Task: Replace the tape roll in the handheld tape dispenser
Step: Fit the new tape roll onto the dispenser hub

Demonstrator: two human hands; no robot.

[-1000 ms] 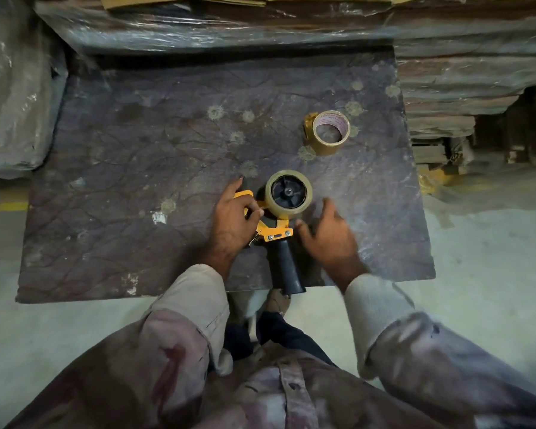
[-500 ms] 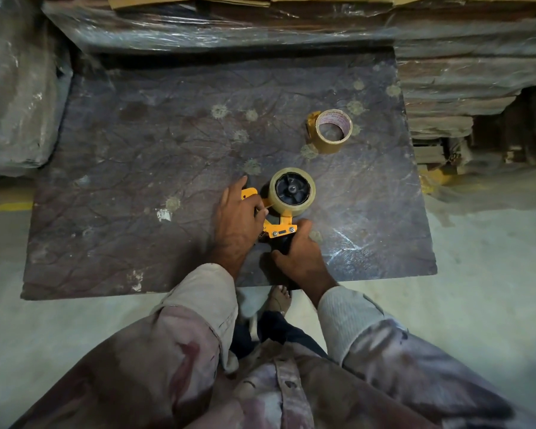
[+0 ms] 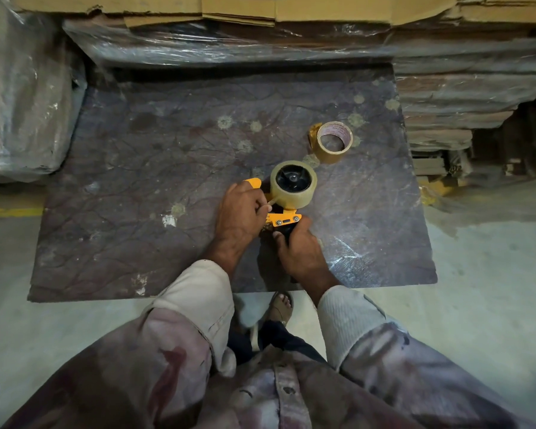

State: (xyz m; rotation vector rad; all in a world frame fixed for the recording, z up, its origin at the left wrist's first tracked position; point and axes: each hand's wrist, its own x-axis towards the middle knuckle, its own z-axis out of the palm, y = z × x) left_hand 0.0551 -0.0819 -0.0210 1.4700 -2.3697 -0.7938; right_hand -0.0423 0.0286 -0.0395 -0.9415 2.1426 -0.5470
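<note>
I see right hand (image 3: 302, 255) wrapped round dispenser (image 3: 283, 218) handle near bench (image 3: 136, 168) front edge. Left hand (image 3: 240, 213) curled — fingertips pinching tape end off mounted roll (image 3: 293, 184). Spare roll (image 3: 333, 141) apart, toward far right corner.

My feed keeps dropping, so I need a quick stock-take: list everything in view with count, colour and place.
tape dispenser: one, orange frame, black handle, near edge of slab
tape roll: one, pale tan, mounted on dispenser hub
spare tape roll: one, brown with whitish core, farther right on slab
slab: one, dark mottled, flat on floor
wrapped stacks: several, plastic-covered cardboard, behind and both sides
sandalled foot: one, below slab edge
left hand: fingers pinching tape end beside roll
right hand: gripping dispenser handle
</note>
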